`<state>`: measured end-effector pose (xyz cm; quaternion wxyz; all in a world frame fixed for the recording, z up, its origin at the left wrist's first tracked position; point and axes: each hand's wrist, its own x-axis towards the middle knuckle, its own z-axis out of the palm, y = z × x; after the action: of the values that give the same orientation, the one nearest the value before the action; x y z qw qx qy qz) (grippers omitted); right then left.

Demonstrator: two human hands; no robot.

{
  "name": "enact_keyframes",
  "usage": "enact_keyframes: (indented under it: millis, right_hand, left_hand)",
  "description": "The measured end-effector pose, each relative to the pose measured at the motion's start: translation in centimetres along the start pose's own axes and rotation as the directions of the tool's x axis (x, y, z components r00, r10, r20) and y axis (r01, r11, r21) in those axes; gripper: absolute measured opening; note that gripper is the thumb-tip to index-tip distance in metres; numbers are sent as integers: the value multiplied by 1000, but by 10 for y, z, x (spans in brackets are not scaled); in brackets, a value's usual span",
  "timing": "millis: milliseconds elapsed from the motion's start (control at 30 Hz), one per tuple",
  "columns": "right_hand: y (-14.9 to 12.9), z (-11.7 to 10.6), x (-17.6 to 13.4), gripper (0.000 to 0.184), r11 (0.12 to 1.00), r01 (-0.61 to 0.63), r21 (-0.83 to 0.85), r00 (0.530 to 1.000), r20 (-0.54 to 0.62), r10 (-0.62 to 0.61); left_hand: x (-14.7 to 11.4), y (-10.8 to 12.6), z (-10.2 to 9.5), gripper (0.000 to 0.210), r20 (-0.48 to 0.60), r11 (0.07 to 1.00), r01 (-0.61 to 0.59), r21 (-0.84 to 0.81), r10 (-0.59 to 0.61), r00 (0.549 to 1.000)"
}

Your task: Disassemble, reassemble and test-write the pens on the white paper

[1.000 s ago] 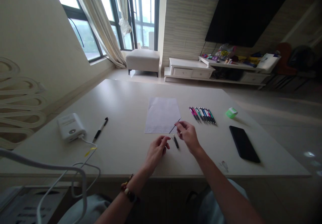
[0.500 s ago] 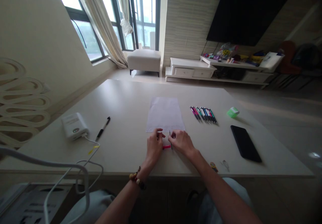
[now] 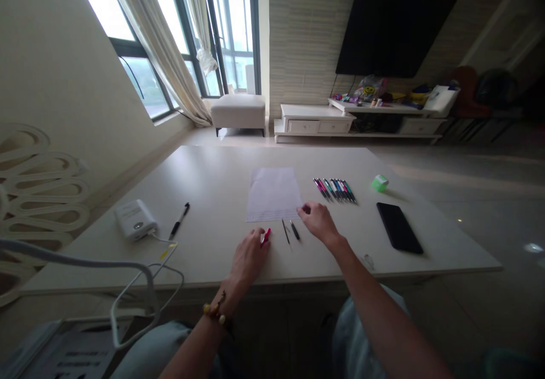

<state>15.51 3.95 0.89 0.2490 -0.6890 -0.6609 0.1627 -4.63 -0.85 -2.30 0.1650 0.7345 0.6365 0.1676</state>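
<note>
Pinkish-red, slender plastic pen barrel (image 3: 266, 236): at the left hand (image 3: 248, 256), near side of the table, just below the white paper sheet. Left fingers curled round its lower part, upper end poking out past the fingertips. Whether it is raised off the surface, cannot tell.

Just right of it, a thin dark pen refill (image 3: 285, 231) lies slanted on the tabletop; beside that, a short black tapered pen section (image 3: 295, 230), roughly parallel, apart from the refill.

Right hand (image 3: 317, 221): fingers bunched narrow near the lower right corner of the white rectangular paper sheet (image 3: 273, 193). Anything pinched between them, cannot tell.

Beyond, to the right: a row of multicoloured pens with dark grips (image 3: 335, 189), side by side, slanted. Farther right, a small green-and-white block (image 3: 380, 183); nearer the person, a flat black phone-like slab (image 3: 399, 227).

Left side: a black-and-clear pen (image 3: 179, 220), near a white boxy device (image 3: 136, 220) with a white cable plugged in. All on a glossy white table (image 3: 204, 180). Beaded bracelet (image 3: 215, 314) on left wrist.
</note>
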Motion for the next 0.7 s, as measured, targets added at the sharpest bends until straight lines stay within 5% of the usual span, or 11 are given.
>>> enact_keyframes:
  millis: [167,300,500,700]
  right_hand:
    - [2,-15,-13,29,999,11,-30,999,49,-9]
    - [11,-27,-24,26,997,28,-78,989,144,-17]
    - [24,-42,-36,18,982,85,-168,949,314,-29]
    - [21,-46,-38,20,972,114,-207,947,319,-43]
  left_hand:
    - [13,19,6,28,-84,1000,-3,21,5,996]
    - [19,28,-8,29,-113,999,33,9,-32,993]
    - [15,23,-39,20,-92,995,81,54,-76,993]
    - [11,13,-35,19,-52,993,88,80,-84,995]
